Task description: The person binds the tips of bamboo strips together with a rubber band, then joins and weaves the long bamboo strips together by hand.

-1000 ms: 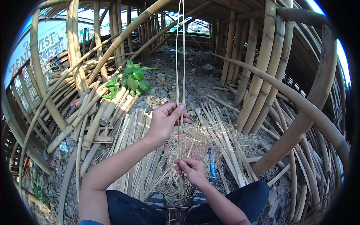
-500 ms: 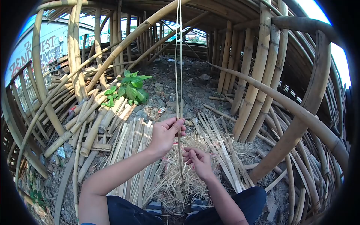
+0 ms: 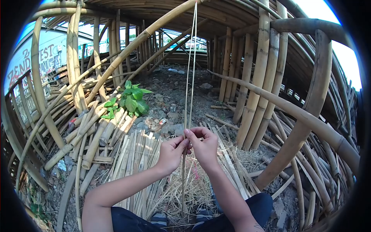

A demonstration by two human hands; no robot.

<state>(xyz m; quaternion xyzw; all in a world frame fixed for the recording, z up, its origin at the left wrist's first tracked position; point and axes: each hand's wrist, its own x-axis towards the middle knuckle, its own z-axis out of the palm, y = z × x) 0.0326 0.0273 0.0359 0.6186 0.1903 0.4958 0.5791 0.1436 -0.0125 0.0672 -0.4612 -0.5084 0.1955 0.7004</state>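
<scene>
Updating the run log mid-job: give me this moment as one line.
left hand: pinching thin bamboo strips | right hand: pinching same strips, beside left | strips: upright, two strands parting above the grip | below: split bamboo slats, shavings

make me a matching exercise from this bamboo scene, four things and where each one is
Things:
1. thin bamboo strips
2. green plant
3. dry straw
4. painted wall

Places:
A. far left, behind the poles
B. on the ground under the hands
C. pinched between left hand and right hand, rising upward
D. growing left of centre beside cut poles

Pairs: 1-C, 2-D, 3-B, 4-A
</scene>
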